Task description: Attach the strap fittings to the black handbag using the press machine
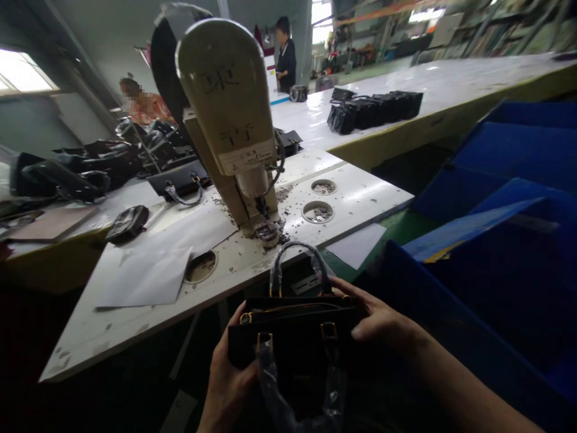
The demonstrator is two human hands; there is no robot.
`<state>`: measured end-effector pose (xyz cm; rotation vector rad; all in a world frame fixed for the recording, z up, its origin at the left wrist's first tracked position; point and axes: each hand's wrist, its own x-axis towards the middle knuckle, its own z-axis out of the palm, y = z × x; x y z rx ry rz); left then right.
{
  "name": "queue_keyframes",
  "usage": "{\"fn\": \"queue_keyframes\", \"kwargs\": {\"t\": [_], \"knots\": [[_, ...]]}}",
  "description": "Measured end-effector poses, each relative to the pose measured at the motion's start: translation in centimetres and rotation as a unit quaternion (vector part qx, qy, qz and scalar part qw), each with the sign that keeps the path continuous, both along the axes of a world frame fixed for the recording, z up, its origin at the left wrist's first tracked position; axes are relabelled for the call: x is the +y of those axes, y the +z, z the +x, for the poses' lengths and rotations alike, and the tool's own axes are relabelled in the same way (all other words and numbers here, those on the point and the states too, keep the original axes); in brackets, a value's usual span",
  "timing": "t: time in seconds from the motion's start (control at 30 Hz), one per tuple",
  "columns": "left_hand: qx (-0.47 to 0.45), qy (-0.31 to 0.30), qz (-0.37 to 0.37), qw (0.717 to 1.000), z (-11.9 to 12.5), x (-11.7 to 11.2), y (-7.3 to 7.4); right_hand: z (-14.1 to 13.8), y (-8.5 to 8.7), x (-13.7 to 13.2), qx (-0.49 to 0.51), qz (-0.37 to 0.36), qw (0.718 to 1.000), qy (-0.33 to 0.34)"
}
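A small black handbag (293, 337) with gold fittings and plastic-wrapped handles is held upright in front of me, below the table's near edge. My left hand (228, 376) grips its left side, thumb on the front face. My right hand (376, 319) wraps around its right top corner, fingers curled over the edge. One handle (295, 252) arches up toward the beige machine (234, 120) that stands on the white worktable (252, 258), its metal head (267, 231) just above and behind the bag.
Blue plastic bins (496, 198) stand to my right. Sheets of paper (148, 276), round table holes and metal scraps lie around the machine. Black bags (374, 111) are piled on the long table behind and at the left. Two people work at the back.
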<state>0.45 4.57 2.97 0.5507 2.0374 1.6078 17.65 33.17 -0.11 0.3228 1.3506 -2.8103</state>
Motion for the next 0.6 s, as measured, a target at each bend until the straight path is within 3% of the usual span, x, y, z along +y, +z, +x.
{"fn": "queue_keyframes", "kwargs": {"t": [0.1,0.27,0.4,0.6], "knots": [[0.038,0.008,-0.052,0.998,-0.7,-0.6,-2.3,-0.3,0.4,0.0,-0.024,0.102,0.994,0.020],[0.022,-0.002,-0.088,0.996,-0.8,-1.2,-5.8,-0.5,1.4,-0.7,-0.026,0.183,0.982,0.037],[-0.005,-0.035,-0.057,0.998,0.6,-1.5,-7.0,-0.5,1.3,-1.3,-0.010,0.257,0.965,0.059],[0.081,-0.089,-0.086,0.989,2.0,-2.6,-8.1,-0.1,-0.6,-2.0,-0.025,0.353,0.929,0.105]]}}
